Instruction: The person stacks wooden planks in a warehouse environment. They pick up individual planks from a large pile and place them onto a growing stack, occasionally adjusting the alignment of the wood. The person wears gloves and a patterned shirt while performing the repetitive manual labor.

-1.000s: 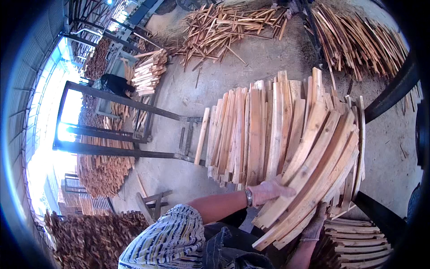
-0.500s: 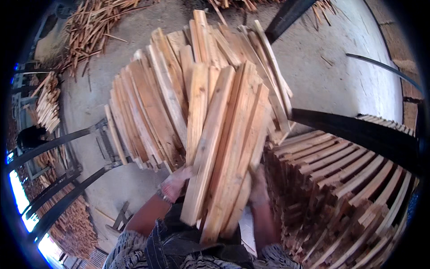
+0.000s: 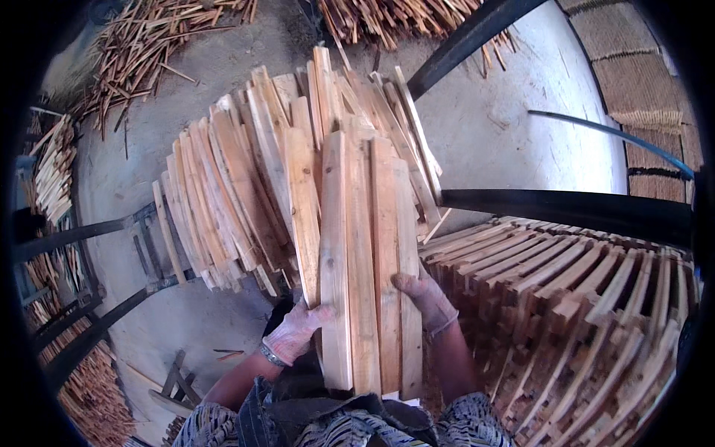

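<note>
Between my two gloved hands is a bundle of wooden planks, several boards side by side, standing lengthwise away from my body. My left hand presses the bundle's left side, its thumb over the nearest board. On the right side my right hand grips the outer board, thumb on top. The fingers underneath are hidden by the wood. One paler plank leans just left of the bundle. Beyond it, a large heap of loose planks fans out, the bundle overlapping its near edge.
A tall stack of crisscrossed wood strips stands close on my right, with a dark beam above it. Dark metal bars reach in from the left. Scrap wood piles lie on the concrete floor farther off.
The bundle has swung from a rightward slant to nearly straight, and its boards now lie more evenly. My right hand's thumb now shows on top. The view has shifted slightly.
</note>
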Available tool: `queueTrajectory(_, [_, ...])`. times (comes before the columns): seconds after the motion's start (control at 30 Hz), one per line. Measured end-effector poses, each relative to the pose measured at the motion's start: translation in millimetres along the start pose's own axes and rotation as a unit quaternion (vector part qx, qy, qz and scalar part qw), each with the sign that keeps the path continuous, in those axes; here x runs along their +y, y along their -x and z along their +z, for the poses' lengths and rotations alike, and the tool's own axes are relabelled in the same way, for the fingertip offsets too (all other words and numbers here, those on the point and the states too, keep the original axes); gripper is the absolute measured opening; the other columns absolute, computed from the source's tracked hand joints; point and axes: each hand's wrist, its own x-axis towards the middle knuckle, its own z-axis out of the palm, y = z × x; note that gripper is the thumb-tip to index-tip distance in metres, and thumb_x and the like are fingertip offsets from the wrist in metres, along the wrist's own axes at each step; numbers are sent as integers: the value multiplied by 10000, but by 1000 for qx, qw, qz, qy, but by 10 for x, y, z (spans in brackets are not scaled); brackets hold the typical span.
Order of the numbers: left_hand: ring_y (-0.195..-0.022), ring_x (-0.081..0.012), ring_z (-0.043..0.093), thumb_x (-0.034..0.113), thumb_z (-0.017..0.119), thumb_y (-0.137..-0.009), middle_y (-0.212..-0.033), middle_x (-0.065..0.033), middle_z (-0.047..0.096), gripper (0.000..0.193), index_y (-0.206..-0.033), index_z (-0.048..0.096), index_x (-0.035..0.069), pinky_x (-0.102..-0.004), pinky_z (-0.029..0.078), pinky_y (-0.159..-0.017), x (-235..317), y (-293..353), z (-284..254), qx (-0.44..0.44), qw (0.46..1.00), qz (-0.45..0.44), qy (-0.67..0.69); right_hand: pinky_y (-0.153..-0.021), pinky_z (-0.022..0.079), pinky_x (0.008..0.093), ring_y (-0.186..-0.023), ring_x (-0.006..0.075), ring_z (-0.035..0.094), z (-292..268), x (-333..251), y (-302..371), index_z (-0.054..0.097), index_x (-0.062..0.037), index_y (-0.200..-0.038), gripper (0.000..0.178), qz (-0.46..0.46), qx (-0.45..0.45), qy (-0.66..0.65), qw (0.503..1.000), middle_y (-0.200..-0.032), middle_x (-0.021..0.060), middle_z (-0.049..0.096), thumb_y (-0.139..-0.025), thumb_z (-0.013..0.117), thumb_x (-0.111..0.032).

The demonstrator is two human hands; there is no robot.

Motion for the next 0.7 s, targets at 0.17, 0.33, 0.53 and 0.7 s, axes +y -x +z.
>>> queueTrajectory(0.17, [-1096,-153,607,384,599,-968,-1217,-69,644,493,-1304,584,24,-317,471,-992,169,605,19,-24,999,-9,43,-964,492,343,-1102,191,597,167,-183,233,442,-4,-1391,739,66,-32,46,996,-1241,104,601,-837,768,-368])
queueTrajectory(0.33, [-1190,-219,582,448,631,-931,-1332,-110,592,634,-1397,508,36,-354,442,-1048,233,255,-262,-8,984,-32,177,-1016,470,339,-1160,195,580,400,91,308,463,-15,-1394,688,54,-7,138,989,-1243,118,616,-880,741,-378])
queueTrajectory(0.53, [-1228,-182,539,400,632,-946,-1402,-80,535,562,-1393,530,76,-335,398,-1064,-48,-143,-413,-61,986,-15,157,-1058,438,356,-1190,211,569,440,70,364,474,3,-1379,698,33,-33,114,992,-1208,124,642,-870,748,-387])
queueTrajectory(0.7, [-1172,-255,584,529,668,-876,-1302,-109,584,709,-1425,451,137,-425,468,-1012,436,621,206,-73,979,-1,190,-840,576,302,-944,188,692,712,-672,932,590,-17,-1253,504,110,-56,67,990,-1108,88,682,-886,727,-334])
